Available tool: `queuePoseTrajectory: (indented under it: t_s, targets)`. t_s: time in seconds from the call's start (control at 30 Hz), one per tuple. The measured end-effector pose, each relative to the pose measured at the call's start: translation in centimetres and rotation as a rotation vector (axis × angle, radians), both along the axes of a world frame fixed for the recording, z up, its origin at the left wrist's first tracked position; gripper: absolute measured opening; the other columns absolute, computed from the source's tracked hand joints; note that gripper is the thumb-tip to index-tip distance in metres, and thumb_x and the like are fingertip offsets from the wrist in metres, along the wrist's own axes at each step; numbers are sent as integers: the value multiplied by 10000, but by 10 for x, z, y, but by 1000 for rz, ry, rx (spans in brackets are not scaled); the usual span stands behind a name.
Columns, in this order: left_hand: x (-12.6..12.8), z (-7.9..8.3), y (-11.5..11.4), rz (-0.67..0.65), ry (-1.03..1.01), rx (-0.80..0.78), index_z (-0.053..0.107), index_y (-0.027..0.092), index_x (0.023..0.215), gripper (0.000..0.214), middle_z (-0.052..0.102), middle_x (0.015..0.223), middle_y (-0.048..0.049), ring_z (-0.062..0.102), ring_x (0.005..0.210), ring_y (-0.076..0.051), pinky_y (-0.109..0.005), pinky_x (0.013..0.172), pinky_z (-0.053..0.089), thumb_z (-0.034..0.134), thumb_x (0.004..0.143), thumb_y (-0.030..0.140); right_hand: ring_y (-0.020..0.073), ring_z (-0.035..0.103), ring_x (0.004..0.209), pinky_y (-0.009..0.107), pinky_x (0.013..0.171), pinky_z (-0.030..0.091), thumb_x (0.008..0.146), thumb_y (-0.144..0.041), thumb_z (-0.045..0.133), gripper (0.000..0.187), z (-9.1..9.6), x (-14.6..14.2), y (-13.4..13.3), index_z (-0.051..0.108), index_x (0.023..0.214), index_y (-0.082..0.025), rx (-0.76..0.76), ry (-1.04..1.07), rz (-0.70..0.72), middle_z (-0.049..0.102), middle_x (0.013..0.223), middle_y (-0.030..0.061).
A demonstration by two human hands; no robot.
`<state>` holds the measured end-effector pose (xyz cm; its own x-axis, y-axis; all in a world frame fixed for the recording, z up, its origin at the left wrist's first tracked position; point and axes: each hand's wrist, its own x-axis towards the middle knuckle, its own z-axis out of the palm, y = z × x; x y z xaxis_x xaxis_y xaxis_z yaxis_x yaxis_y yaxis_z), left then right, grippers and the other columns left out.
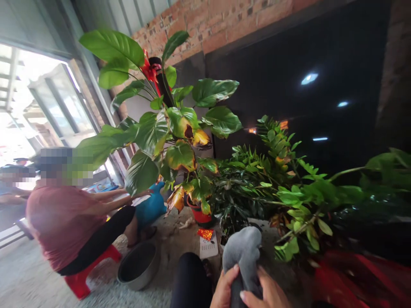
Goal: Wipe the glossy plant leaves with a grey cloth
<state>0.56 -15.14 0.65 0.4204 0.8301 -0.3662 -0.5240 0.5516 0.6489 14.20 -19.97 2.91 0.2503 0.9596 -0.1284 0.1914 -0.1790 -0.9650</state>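
A grey, soft, stuffed-looking plush piece with a rounded, lumpy top stands up between my hands at the bottom of the view. My left hand grips its left side, thumb pressed against the cloth. From the right, my right hand closes on the lower part, its thumb lying across the front. The lower end of the piece runs out of view, and most of my fingers are hidden behind it. My dark-clothed knee is just left of my hands.
A tall leafy plant in a red pot rises ahead, with more green plants to its right. On the floor are a grey basin and a white card. A person sits on a red stool at left, near a blue bag.
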Motion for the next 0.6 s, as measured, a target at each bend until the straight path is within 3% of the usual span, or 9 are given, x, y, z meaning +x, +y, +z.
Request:
queuePoseTrajectory:
  t_s: [0.1, 0.17, 0.27, 0.33, 0.4, 0.5, 0.6]
  targets:
    - [-5, 8, 5, -3, 7, -13, 734, 138, 888, 468, 777, 873, -129, 733, 906, -363, -435, 825, 571, 915, 537, 389, 348, 692, 1000, 367, 879, 516, 556, -366, 758, 309, 22, 15, -8, 791, 847, -268, 106, 66, 38, 786, 993, 84]
    - [-7, 14, 8, 46, 42, -2, 726, 142, 871, 460, 774, 816, -106, 738, 884, -350, -419, 806, 578, 925, 522, 367, 308, 704, 813, 349, 733, 546, 574, -451, 741, 255, 35, 31, -15, 783, 740, -261, 144, 103, -45, 778, 797, 73]
    - [-7, 18, 11, 77, 96, 10, 715, 159, 804, 437, 761, 741, -75, 732, 910, -344, -399, 804, 585, 935, 486, 362, 260, 643, 612, 336, 545, 524, 454, -535, 765, 320, 53, 70, -19, 693, 563, -243, 169, 198, -433, 700, 594, 69]
    - [-5, 18, 13, 58, 116, 18, 712, 178, 772, 413, 753, 716, -62, 725, 942, -347, -404, 808, 589, 927, 480, 376, 233, 613, 576, 326, 490, 502, 373, -499, 777, 357, 68, 105, -15, 649, 578, -237, 234, 304, -753, 685, 600, 62]
    - [-4, 16, 13, 36, 125, 26, 708, 196, 747, 381, 754, 725, -58, 718, 965, -351, -417, 815, 590, 912, 489, 390, 203, 601, 594, 295, 483, 476, 420, -430, 771, 337, 85, 140, -2, 627, 659, -240, 338, 413, -973, 660, 632, 26]
    - [-5, 16, 11, 26, 132, 26, 707, 203, 765, 369, 752, 737, -61, 717, 965, -358, -439, 827, 585, 893, 508, 390, 176, 591, 626, 283, 513, 454, 584, -339, 748, 218, 104, 181, 28, 573, 667, -241, 320, 504, -1040, 617, 664, -3]
    - [-13, 20, 9, 39, 167, 22, 714, 189, 833, 395, 741, 703, -51, 728, 890, -342, -429, 805, 579, 893, 528, 365, 183, 576, 619, 304, 518, 443, 665, -318, 736, 214, 105, 195, 62, 535, 655, -246, 235, 525, -1054, 566, 622, -23]
